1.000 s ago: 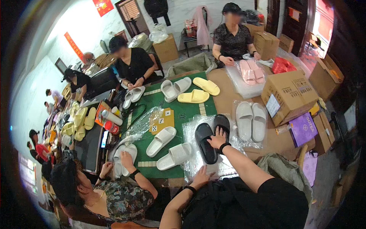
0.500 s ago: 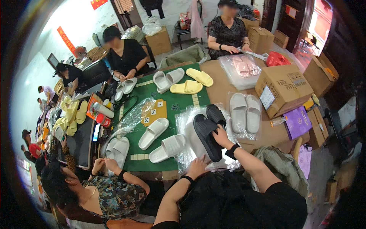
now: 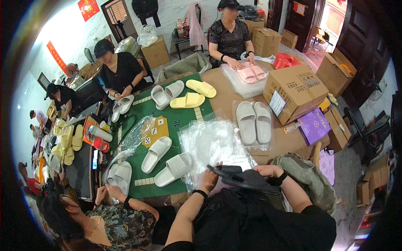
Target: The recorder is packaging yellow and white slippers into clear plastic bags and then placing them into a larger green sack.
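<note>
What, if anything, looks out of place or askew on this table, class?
Crumpled clear plastic lies across the green mat beside its yellow dice-marked panel; it looks untidy compared with the flatter clear bags to its right. Nothing looks plainly spilled or damaged.

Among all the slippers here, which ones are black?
The black slippers between the left hand and right hand; the other slippers are whitish, grey, yellow or pink.

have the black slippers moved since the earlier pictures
Yes. Judged against the clear plastic bags, the black slippers have been lifted off them toward the person's own body, now between the left hand and the right hand.
</note>
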`<state>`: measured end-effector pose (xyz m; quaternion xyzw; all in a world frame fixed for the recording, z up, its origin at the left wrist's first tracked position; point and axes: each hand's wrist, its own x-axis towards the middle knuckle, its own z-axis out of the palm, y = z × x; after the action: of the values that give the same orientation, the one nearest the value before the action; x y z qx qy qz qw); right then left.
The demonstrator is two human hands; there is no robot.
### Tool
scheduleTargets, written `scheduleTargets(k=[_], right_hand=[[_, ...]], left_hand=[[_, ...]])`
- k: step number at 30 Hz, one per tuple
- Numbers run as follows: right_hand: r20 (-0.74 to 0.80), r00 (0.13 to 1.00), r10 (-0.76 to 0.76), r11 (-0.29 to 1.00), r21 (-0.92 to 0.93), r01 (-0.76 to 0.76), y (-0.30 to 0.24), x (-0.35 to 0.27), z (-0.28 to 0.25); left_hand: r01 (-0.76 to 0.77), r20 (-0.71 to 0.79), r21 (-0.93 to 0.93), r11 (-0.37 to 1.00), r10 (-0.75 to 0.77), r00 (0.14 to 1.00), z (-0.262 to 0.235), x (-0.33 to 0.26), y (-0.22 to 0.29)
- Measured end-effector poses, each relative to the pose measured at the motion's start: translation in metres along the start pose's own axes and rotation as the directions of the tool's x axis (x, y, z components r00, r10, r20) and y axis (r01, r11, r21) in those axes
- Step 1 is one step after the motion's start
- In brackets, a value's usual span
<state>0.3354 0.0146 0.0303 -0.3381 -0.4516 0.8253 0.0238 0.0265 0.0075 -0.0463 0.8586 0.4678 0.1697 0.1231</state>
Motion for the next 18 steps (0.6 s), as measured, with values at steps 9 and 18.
scheduleTargets(k=[9, 18], right_hand=[[-0.215, 0.969, 0.119, 0.955, -0.241, -0.171, -0.1, -0.011, 0.078], [-0.303, 0.943, -0.139, 0.918, -0.396, 0.009, -0.063, 0.03, 0.057]], left_hand=[[0.211, -0.184, -0.272, 0.939, -0.266, 0.946, -0.026, -0.006, -0.024], [0.378, -0.358, -0.395, 0.837, -0.519, 0.776, -0.035, 0.028, -0.011]])
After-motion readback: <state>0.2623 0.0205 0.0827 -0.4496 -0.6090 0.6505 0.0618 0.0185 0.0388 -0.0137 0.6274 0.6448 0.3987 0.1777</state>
